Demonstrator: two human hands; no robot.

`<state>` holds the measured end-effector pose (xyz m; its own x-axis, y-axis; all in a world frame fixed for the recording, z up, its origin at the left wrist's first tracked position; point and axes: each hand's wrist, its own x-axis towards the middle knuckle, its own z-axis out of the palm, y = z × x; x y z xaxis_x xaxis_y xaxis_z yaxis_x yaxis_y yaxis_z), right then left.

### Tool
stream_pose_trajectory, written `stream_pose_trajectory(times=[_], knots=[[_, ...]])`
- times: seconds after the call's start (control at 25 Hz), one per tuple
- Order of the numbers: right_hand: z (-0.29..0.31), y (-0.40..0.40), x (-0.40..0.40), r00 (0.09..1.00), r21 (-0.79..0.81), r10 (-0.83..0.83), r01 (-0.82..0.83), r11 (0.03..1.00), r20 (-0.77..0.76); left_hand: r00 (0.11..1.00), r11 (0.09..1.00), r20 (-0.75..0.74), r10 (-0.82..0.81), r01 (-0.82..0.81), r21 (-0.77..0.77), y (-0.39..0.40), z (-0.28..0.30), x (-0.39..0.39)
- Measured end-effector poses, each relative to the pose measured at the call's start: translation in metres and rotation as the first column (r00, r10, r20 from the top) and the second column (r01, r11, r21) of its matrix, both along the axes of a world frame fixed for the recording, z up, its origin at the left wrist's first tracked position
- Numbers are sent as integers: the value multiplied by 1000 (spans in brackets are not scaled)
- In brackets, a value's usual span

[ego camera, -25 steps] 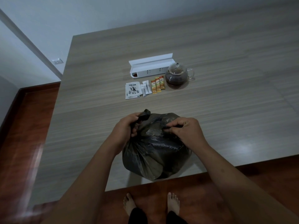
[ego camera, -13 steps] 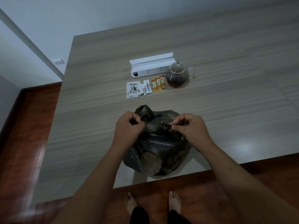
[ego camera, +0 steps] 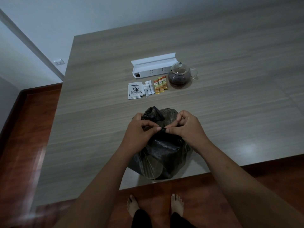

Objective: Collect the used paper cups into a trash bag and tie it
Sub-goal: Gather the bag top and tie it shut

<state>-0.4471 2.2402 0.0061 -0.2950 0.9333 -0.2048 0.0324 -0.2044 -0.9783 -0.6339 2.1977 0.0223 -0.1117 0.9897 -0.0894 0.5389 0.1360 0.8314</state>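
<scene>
I am tying the trash bag (ego camera: 162,150), which is sitting at the near edge of the table (ego camera: 230,112), my left hand (ego camera: 139,130) and right hand (ego camera: 187,127) each pinching its gathered top; next I judge the ends need crossing and pulling snug

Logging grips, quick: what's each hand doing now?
Left hand: pinching the dark plastic trash bag top.
Right hand: pinching the same bag's top.

The trash bag (ego camera: 162,153) sits at the table's (ego camera: 230,120) near edge, sachets (ego camera: 160,85) and teapot (ego camera: 180,76) behind it.
</scene>
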Motion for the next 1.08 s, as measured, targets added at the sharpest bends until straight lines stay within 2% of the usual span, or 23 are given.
stream_pose_trajectory(times=[0.12,0.2,0.28,0.36,0.52,0.64,0.8,0.96,1.08], knots=[[1,3,2,994,-70,17,-25,997,-109,999,999,-27,-42,42,8,-1,-4,-2],[5,9,-2,982,-176,-16,-17,984,-186,996,996,-20,-91,92,16,-2,-5,-3],[9,16,-11,994,-214,8,-31,976,-105,992,991,-1,-128,128,32,-3,-6,-4],[9,23,-22,997,-183,77,-76,980,0,991,990,23,-130,129,50,-3,-6,-3],[11,28,-31,995,-220,84,-93,971,-49,986,991,96,-134,130,44,-7,-7,-3],[13,30,-31,993,-257,107,-114,960,-40,985,990,98,-139,135,51,-8,-6,-5],[7,31,-25,985,-95,142,-133,987,95,993,995,69,-94,91,40,-8,-6,-5],[12,26,-14,973,103,87,-111,988,216,997,998,42,63,-63,-12,-1,-3,-3],[19,11,-17,946,158,145,-198,967,291,991,991,28,135,-134,-28,6,-1,-2]])
